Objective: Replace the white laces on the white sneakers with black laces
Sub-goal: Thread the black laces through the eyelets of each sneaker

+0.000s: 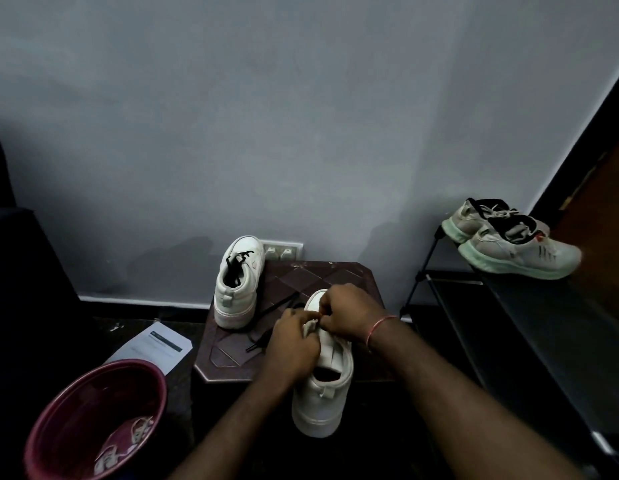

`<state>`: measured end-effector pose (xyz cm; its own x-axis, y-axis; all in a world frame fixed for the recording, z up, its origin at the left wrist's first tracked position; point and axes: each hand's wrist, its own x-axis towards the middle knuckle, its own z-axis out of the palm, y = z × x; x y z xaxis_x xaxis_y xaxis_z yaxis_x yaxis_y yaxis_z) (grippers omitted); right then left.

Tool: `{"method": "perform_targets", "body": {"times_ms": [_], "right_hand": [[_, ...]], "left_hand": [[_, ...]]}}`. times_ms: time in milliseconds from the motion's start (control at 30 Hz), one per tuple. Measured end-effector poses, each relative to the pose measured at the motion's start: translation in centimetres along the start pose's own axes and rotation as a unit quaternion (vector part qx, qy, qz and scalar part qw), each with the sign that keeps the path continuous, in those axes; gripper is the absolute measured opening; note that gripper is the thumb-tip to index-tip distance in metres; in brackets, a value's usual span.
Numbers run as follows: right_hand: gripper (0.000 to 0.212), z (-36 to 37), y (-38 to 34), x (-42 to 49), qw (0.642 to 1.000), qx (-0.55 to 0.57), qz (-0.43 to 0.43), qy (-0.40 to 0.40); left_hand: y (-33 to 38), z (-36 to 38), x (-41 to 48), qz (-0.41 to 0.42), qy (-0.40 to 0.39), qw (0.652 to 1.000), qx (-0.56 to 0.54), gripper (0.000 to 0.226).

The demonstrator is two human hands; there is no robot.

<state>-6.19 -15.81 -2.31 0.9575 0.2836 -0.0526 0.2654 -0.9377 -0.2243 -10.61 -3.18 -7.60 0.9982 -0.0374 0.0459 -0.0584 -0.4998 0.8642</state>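
Sneaker (327, 400) sits gripped at its stiff eyelet flap by the curled left hand (294, 341). The right hand (346, 313) curls its fingers there too, their hold hidden. The limp black lace (258, 341) likely handles best by its tip.

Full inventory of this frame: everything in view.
near sneaker: 1, white, table front, in both hands
far sneaker: 1, white with black lace, table back left
loose lace: 1, black, table, between sneakers
table: 1, dark brown, centre
bin: 1, maroon, floor lower left
old laces: count unclear, white, in bin
paper: 1, white, floor left of table
running shoes: 2, grey-white, on rack
rack: 1, black, right
socket plate: 1, white, wall behind table
left hand: 1, grips near sneaker
right hand: 1, pinches near sneaker's top
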Motion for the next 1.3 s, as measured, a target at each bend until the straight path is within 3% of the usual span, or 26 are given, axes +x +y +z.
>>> {"method": "perform_targets", "body": {"times_ms": [167,333,433,500,633,800,1033,1133,1300], "right_hand": [[0.012,-2.1,1.1,-1.0,0.996,-0.066,-0.065,0.009],[0.009,-0.2,4.3,-4.1,0.997,0.032,0.043,0.058],[0.021,0.9,4.6,-4.4,0.991,0.074,0.079,0.073],[0.023,0.7,4.2,-3.8,0.991,0.078,0.080,0.080],[0.019,-0.3,3.9,-2.8,0.993,0.000,0.036,0.113],[0.027,-1.2,7.6,-4.1,0.993,0.026,0.081,0.079],[0.028,-0.7,7.1,-4.9,0.955,0.293,0.041,-0.008],[0.007,-0.1,5.9,-3.9,0.959,0.283,0.010,0.002],[0.018,0.4,6.3,-4.1,0.976,0.212,0.020,0.034]], "left_hand": [[0.4,-0.1,-0.6,-0.025,0.038,0.998,-0.039,0.049],[0.4,-0.2,-0.6,-0.033,0.037,0.999,-0.011,0.044],[1.6,-0.6,0.3,-0.002,-0.001,0.992,0.128,0.041],[2.6,-0.5,1.1,0.055,-0.014,0.966,0.253,0.031],[3.7,0.5,2.3,0.097,-0.016,0.924,0.370,0.020],[3.0,0.5,2.4,0.087,0.042,0.938,0.334,0.014],[3.7,1.2,2.2,0.197,0.035,0.917,0.346,0.011],[3.6,1.0,2.0,0.213,0.037,0.914,0.344,0.014],[3.6,1.0,1.9,0.169,0.065,0.923,0.341,0.013]]}}
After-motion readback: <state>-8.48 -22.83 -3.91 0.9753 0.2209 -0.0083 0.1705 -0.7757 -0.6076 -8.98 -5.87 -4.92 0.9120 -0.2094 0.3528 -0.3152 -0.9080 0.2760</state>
